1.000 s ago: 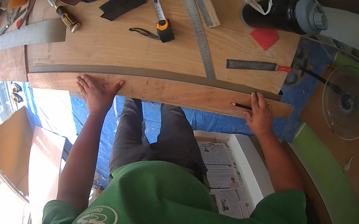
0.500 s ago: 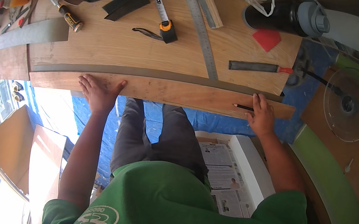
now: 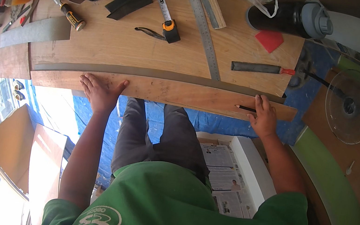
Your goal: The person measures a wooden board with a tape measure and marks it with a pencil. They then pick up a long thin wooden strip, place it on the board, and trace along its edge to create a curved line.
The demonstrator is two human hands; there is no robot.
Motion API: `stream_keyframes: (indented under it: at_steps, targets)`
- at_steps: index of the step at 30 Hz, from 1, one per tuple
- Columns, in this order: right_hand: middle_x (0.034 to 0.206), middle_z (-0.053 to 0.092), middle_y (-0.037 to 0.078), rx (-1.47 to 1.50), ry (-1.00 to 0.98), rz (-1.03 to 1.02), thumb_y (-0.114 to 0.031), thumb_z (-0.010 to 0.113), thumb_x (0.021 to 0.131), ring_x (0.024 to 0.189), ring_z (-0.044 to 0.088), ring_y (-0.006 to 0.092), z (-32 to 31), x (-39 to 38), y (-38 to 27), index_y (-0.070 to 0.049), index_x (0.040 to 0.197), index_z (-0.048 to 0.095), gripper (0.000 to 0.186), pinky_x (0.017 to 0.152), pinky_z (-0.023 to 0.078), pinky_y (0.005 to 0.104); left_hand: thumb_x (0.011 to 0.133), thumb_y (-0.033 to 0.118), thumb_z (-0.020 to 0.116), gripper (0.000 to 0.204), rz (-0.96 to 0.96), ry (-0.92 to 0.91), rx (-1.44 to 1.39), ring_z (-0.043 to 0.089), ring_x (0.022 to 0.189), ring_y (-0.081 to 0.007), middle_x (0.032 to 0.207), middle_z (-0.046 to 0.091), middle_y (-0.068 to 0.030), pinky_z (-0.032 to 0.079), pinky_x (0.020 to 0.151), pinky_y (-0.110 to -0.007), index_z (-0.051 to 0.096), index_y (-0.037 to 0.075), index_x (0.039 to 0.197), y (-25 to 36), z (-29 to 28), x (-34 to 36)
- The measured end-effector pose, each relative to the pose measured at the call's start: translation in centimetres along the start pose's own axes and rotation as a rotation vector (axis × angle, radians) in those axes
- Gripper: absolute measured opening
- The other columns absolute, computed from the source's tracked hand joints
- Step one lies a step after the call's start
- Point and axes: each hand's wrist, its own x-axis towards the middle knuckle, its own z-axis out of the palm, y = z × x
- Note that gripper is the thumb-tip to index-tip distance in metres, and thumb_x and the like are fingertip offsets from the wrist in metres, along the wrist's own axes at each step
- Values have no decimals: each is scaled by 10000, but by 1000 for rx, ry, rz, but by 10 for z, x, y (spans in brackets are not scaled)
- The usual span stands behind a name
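A long, narrow wooden board (image 3: 182,95) lies along the near edge of the worktable. Over its left part my left hand (image 3: 102,93) rests with the fingers spread and the thumb stretched to the right, holding nothing. Near the board's right end, my right hand (image 3: 264,118) has its fingertips on the wood and a dark pencil (image 3: 245,108) in its fingers. The pencil's point faces left, and its other end is hidden in the hand. Just beyond the board runs a dark grey strip (image 3: 162,75), partly covered by it.
On the plywood table (image 3: 119,48) lie a tape measure (image 3: 170,28), a steel ruler (image 3: 204,34), a red-handled file-like tool (image 3: 260,68), a cutter-like tool (image 3: 70,15) and a red piece (image 3: 269,41). A dark bottle (image 3: 284,17) lies at the back right. A fan (image 3: 349,106) stands beyond the right edge.
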Motion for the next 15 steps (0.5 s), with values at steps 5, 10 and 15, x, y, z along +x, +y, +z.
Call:
stream_keyframes:
  at_steps: [5, 10, 15]
  targets:
    - [1520, 472, 187, 15, -9, 10, -218, 860, 815, 1292, 591, 362, 0, 0, 1, -52, 1551, 463, 853, 1041, 473, 478, 681, 768, 867, 1528, 5, 8, -4, 61, 1617, -512, 1688, 120, -419, 144, 1318, -538, 121, -192, 1605, 0, 2, 0]
    - [1531, 466, 198, 42, 23, 21, -202, 869, 809, 1290, 582, 403, 8, -2, 6, -68, 1571, 450, 879, 1079, 472, 500, 683, 755, 872, 1528, -27, -12, -29, 46, 1622, -501, 1702, 97, -400, 139, 1318, -544, 95, -166, 1621, 4, 1, -3]
    - [1537, 454, 238, 99, 3, 22, -193, 865, 815, 1300, 558, 451, -7, 2, 2, -85, 1618, 403, 932, 1098, 467, 526, 666, 753, 881, 1547, -54, -18, -92, 15, 1629, -485, 1727, 70, -360, 75, 1323, -550, 81, -155, 1630, 14, -11, -8]
